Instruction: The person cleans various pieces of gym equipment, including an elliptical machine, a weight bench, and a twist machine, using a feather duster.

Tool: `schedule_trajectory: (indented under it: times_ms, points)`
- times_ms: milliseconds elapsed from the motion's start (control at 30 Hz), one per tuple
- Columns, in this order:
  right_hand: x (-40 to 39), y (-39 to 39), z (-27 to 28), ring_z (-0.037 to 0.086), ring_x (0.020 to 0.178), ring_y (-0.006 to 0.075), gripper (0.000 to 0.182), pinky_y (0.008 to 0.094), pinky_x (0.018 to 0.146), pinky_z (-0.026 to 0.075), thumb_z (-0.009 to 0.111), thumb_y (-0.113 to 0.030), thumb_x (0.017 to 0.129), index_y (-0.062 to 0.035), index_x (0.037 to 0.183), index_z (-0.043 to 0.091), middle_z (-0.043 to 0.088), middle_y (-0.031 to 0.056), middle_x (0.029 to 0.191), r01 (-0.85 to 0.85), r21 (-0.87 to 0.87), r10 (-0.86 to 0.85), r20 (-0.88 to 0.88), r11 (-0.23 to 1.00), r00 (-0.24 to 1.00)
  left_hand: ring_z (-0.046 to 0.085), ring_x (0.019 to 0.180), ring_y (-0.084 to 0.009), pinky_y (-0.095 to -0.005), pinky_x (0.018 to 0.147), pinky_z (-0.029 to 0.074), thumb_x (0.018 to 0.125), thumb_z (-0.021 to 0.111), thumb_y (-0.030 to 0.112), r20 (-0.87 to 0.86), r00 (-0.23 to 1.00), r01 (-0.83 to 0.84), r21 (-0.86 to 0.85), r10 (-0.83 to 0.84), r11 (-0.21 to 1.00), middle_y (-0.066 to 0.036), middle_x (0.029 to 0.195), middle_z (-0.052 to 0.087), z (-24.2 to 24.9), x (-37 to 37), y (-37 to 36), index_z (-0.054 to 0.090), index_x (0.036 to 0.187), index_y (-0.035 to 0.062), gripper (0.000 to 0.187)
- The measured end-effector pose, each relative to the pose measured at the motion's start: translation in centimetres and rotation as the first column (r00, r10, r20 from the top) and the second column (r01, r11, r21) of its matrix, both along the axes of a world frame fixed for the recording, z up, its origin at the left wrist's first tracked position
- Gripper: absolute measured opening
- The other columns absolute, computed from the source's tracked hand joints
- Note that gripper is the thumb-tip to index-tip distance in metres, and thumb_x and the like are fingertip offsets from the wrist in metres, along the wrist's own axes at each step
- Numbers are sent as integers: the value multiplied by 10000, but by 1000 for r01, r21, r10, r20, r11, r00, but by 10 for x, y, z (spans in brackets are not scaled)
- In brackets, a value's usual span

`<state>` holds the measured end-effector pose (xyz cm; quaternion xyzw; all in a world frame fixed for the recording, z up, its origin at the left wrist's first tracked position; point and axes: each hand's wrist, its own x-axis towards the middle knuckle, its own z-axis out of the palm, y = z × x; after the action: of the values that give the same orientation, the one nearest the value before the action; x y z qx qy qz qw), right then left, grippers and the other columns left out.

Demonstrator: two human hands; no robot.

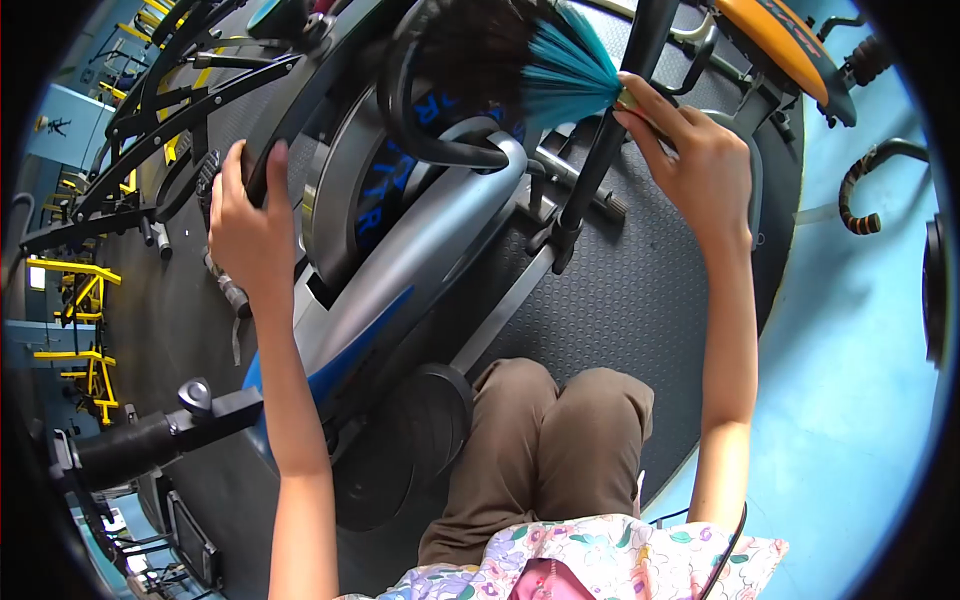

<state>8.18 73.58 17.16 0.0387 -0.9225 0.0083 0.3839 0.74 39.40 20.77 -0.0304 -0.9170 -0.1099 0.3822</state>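
Dusting the exercise bike (400, 250) — right hand (700, 165) fingers pinching the brush (530, 60), left hand (250, 225) gripping the frame — likely sweeping lower next.

Soft teal-and-dark bristled duster (540, 60), glossy grey plastic machine housing (420, 250), rough studded rubber mat (620, 300).

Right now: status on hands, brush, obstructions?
Left hand gripping black handlebar of exercise machine. Right hand holding teal-bristled brush, bristles against the machine's upper frame. Black upright post crosses right beside the brush hand.
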Motion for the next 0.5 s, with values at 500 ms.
schedule_trajectory:
  times_ms: [500]
  points:
    - [92,35,-35,648,783,116,309,273,643,517,633,-212,847,-160,1152,616,689,96,892,117,-585,86,307,803,948,625,838,-246,-372,664,503,827,508,558,-114,990,-92,-101,80,991,-56,870,625,0,2,2,596,1074,118,513]
